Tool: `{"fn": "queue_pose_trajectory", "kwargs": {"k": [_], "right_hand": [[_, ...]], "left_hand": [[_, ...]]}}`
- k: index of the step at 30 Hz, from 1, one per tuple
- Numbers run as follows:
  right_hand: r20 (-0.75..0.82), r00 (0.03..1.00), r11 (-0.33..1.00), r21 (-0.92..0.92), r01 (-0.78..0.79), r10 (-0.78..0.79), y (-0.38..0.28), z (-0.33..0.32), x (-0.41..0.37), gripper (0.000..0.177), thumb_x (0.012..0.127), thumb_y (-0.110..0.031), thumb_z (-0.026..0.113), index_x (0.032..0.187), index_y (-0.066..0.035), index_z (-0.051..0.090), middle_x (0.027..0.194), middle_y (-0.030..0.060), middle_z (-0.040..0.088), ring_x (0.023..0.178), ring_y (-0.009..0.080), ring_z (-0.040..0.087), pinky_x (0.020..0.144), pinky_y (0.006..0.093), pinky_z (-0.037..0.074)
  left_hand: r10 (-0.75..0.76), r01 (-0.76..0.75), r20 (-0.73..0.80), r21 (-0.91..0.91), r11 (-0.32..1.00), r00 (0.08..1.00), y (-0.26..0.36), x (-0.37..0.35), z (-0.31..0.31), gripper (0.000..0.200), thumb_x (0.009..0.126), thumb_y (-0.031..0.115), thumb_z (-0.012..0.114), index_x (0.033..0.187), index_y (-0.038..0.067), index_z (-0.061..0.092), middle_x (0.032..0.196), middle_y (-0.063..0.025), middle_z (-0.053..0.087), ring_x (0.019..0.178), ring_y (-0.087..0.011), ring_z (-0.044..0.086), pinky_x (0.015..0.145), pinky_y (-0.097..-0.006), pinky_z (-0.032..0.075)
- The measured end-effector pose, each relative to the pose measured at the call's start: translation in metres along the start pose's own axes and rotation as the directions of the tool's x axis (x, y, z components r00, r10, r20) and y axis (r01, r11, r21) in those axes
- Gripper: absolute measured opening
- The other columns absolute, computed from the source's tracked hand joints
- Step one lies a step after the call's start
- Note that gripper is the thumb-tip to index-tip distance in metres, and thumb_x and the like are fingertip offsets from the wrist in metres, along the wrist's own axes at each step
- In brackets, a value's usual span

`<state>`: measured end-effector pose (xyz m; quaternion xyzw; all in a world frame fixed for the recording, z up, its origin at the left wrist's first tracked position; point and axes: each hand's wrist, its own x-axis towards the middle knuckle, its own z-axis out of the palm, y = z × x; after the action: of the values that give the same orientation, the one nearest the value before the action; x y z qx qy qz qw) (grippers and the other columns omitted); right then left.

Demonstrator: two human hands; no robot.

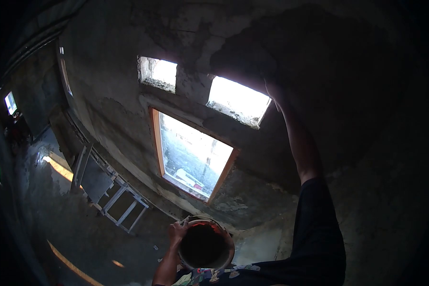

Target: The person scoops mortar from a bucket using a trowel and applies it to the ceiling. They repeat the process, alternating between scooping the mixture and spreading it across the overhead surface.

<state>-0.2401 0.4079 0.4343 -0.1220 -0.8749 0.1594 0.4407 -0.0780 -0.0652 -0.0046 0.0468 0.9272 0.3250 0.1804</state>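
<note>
A bucket (230,249) with a reddish inner rim and a dark inside is close to my body at the bottom centre. My left hand (178,232) grips its rim from the left side, fingers closed round the edge. What lies in the bucket is too dark to make out. My right arm reaches up along the rough wall (252,33), and my right hand (273,90) is beside the right end of a bright wall opening (238,100). A dark damp-looking patch (319,71) spreads over the wall there. Shadow hides the right fingers and anything in them.
Below the openings sits a window with an orange-brown wooden frame (157,143). A smaller opening (159,74) is to its upper left. A ladder-like frame (125,206) and boards (64,133) stand along the wall's base at left. Sunlit strips (64,169) cross the floor.
</note>
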Motion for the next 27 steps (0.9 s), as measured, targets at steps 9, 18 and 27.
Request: {"fn": "queue_pose_trajectory", "kwargs": {"k": [9, 18, 27], "right_hand": [[-0.212, 0.910, 0.884, -0.393, 0.254, -0.356, -0.023, -0.021, 0.070, 0.058, 0.087, -0.047, 0.048, 0.116, 0.003, 0.051, 0.111, 0.0249, 0.056, 0.106, 0.0382, 0.051, 0.091, 0.0413, 0.042], [-0.196, 0.967, 0.895, -0.443, 0.059, -0.160, 0.012, -0.084, 0.094, 0.049, 0.089, -0.047, 0.042, 0.114, -0.006, 0.056, 0.103, 0.0223, 0.059, 0.093, 0.0371, 0.058, 0.079, 0.0434, 0.047], [-0.256, 0.950, 0.935, -0.346, 0.084, -0.180, 0.003, -0.049, 0.065, 0.034, 0.093, -0.036, 0.040, 0.103, -0.009, 0.059, 0.075, 0.0162, 0.062, 0.065, 0.0312, 0.061, 0.061, 0.0409, 0.048]], "left_hand": [[0.016, -0.016, -0.010, -0.032, 0.999, 1.000, 0.003, -0.001, -0.004, 0.061, 0.078, 0.055, 0.053, 0.086, -0.004, 0.065, 0.081, -0.0270, 0.062, 0.083, -0.0401, 0.061, 0.072, -0.0456, 0.049], [-0.016, 0.017, 0.041, -0.021, 1.000, 0.999, 0.009, -0.003, -0.010, 0.060, 0.077, 0.055, 0.053, 0.088, -0.003, 0.065, 0.083, -0.0272, 0.061, 0.084, -0.0401, 0.061, 0.071, -0.0459, 0.048], [-0.005, 0.004, 0.046, 0.016, 1.000, 0.999, 0.004, 0.000, -0.003, 0.063, 0.077, 0.057, 0.053, 0.087, -0.004, 0.065, 0.083, -0.0274, 0.061, 0.084, -0.0398, 0.061, 0.071, -0.0459, 0.048]]}}
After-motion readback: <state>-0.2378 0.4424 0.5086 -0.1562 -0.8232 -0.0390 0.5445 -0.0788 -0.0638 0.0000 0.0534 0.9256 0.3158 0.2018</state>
